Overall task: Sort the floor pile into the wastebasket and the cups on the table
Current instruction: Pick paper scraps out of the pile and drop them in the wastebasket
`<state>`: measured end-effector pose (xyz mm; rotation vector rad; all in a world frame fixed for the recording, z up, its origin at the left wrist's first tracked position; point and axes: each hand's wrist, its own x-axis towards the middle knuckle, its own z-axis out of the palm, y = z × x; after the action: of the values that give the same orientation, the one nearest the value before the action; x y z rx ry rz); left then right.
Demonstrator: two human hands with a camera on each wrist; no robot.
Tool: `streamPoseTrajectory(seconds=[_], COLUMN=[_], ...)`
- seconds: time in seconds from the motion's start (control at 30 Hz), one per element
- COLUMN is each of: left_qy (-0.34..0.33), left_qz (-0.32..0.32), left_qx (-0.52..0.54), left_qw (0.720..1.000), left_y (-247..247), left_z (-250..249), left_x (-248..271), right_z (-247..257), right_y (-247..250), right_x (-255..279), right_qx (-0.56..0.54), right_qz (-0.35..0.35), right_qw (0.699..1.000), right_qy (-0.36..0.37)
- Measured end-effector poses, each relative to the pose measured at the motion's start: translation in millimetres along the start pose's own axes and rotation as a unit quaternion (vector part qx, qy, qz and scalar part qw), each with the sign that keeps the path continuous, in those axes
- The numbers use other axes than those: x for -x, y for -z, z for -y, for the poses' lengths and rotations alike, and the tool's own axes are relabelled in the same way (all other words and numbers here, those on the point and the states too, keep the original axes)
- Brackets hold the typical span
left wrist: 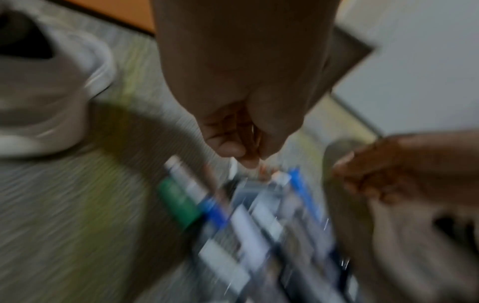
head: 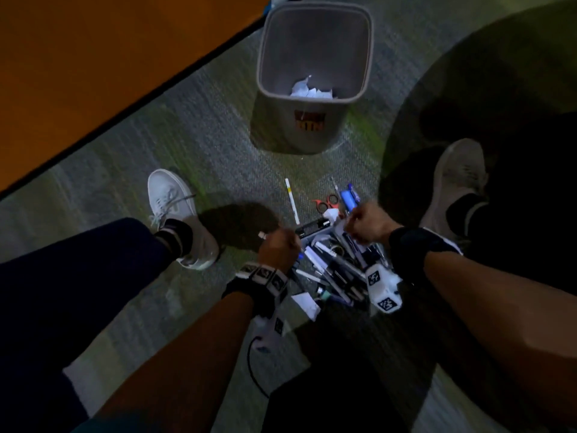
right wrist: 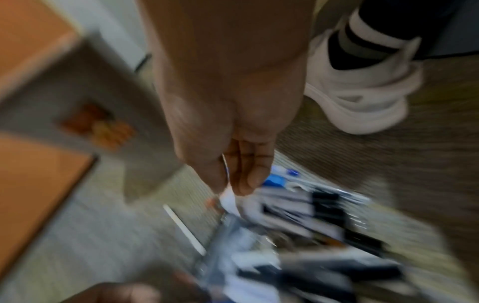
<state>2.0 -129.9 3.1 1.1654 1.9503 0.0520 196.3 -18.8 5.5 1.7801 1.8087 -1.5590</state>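
A grey wastebasket (head: 312, 57) stands on the carpet ahead of me with crumpled white paper (head: 309, 90) in its bottom. The floor pile (head: 337, 264) of pens, markers and paper scraps lies between my feet. My left hand (head: 274, 242) hovers over the pile's left edge with its fingers curled, thumb against fingertips (left wrist: 241, 151); I see nothing plainly held. A white-tipped marker (left wrist: 181, 184) lies just under it. My right hand (head: 349, 221) pinches a white paper scrap (right wrist: 228, 196) over the pile's far side. Both wrist views are blurred.
An orange table top (head: 93, 57) runs along the upper left; no cups are in view. My white shoes (head: 178, 214) (head: 452, 189) flank the pile. Red-handled scissors (head: 327, 201) and a loose white pen (head: 292, 201) lie between pile and wastebasket.
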Motion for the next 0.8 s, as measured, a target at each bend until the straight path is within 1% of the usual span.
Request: streamPoseTrajectory(seconds=[0.07, 0.13, 0.17, 0.23, 0.3, 0.33, 0.4, 0.47, 0.57, 0.6, 0.67, 0.7, 0.73, 0.77, 0.8], left_qy=[-0.027, -0.054, -0.064, -0.078, -0.104, -0.121, -0.129, -0.142, -0.11, -0.095, -0.088, -0.099, -0.096, -0.069, -0.059], left_qz=[0.071, 0.141, 0.158, 0.158, 0.131, 0.119, 0.105, 0.097, 0.099, 0.106, 0.154, 0.173, 0.195, 0.205, 0.199], left_qx=[-0.06, -0.092, -0.101, -0.12, -0.188, -0.226, -0.261, -0.249, -0.165, -0.128, -0.065, -0.071, -0.094, -0.096, -0.084], left_qw=[0.995, 0.984, 0.98, 0.977, 0.968, 0.959, 0.951, 0.953, 0.975, 0.982, 0.982, 0.977, 0.972, 0.972, 0.975], left_y=[-33.7, -55.7, -65.2, -84.3, -103.2, -109.3, -118.6, -123.9, -120.6, -115.7, -104.3, -98.7, -90.3, -85.2, -79.0], left_z=[22.1, 37.4, 43.9, 55.3, 61.8, 63.3, 69.1, 74.5, 73.4, 71.6, 66.7, 65.4, 59.0, 57.6, 54.4], left_x=[13.9, 26.4, 29.2, 32.7, 30.8, 30.5, 25.5, 20.7, 13.5, 11.1, 6.8, 0.7, -2.7, -9.9, -15.5], right_z=[-17.3, -30.5, -38.3, -50.9, -60.5, -61.5, -64.9, -65.8, -64.7, -62.6, -57.0, -53.1, -49.4, -45.3, -42.0], right_y=[-24.1, -44.0, -52.3, -61.9, -67.5, -67.9, -70.6, -73.3, -75.3, -74.2, -72.7, -72.4, -71.4, -71.5, -71.2], right_x=[4.9, 9.0, 7.6, 4.4, 1.8, 3.1, 0.5, -4.4, -12.5, -14.0, -16.4, -18.2, -19.7, -22.1, -24.8], right_qx=[0.082, 0.106, 0.103, 0.078, 0.054, 0.046, 0.033, 0.016, 0.019, 0.022, 0.027, 0.037, 0.051, 0.064, 0.073], right_qz=[0.039, 0.039, 0.019, -0.046, -0.108, -0.129, -0.158, -0.171, -0.163, -0.162, -0.17, -0.179, -0.189, -0.199, -0.208], right_qw=[0.996, 0.994, 0.994, 0.996, 0.992, 0.99, 0.986, 0.985, 0.986, 0.986, 0.985, 0.983, 0.98, 0.977, 0.975], right_qy=[0.001, 0.015, 0.013, -0.015, -0.036, -0.041, -0.04, -0.014, 0.019, 0.019, 0.023, 0.029, 0.033, 0.034, 0.034])
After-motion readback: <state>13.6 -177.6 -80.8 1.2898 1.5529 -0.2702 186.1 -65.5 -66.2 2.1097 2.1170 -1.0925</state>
